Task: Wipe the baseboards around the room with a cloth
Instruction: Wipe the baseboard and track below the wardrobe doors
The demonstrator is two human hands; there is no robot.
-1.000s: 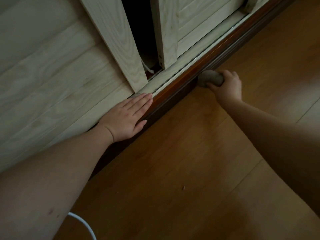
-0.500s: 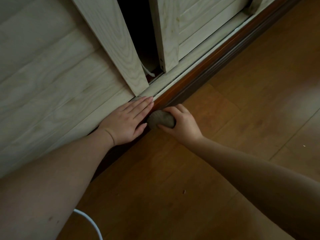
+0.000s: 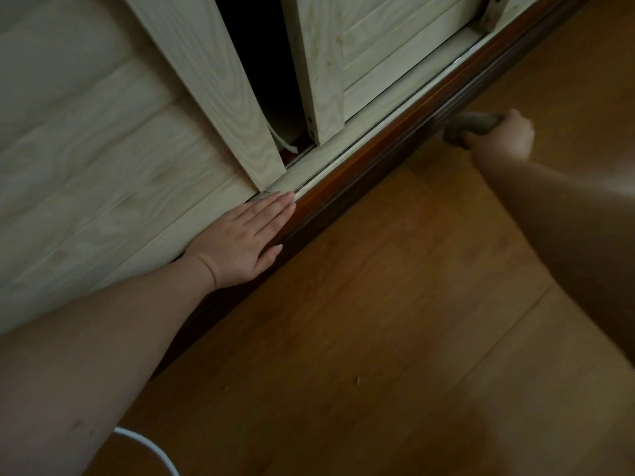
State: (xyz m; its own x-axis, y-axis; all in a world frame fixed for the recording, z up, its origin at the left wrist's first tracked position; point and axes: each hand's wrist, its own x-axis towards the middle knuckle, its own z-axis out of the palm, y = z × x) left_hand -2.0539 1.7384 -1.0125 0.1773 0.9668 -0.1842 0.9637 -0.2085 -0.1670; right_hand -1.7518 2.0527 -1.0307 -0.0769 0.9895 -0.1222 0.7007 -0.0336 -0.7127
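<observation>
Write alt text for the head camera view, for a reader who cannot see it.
A person's right hand grips a balled grey cloth against the dark wooden baseboard below pale sliding wardrobe doors. The left hand rests flat, fingers straight, on the pale sill nearer the camera. A white cable curves over the wooden floor at the bottom.

Two hands are in view: the left hand [image 3: 245, 245] and the right hand [image 3: 500, 137]. There is one cloth [image 3: 469, 127], one dark baseboard [image 3: 371, 176], two pale sliding door panels, the nearer [image 3: 220, 80] and the farther [image 3: 371, 56], one white cable [image 3: 151, 448] and one wooden floor [image 3: 360, 338].
</observation>
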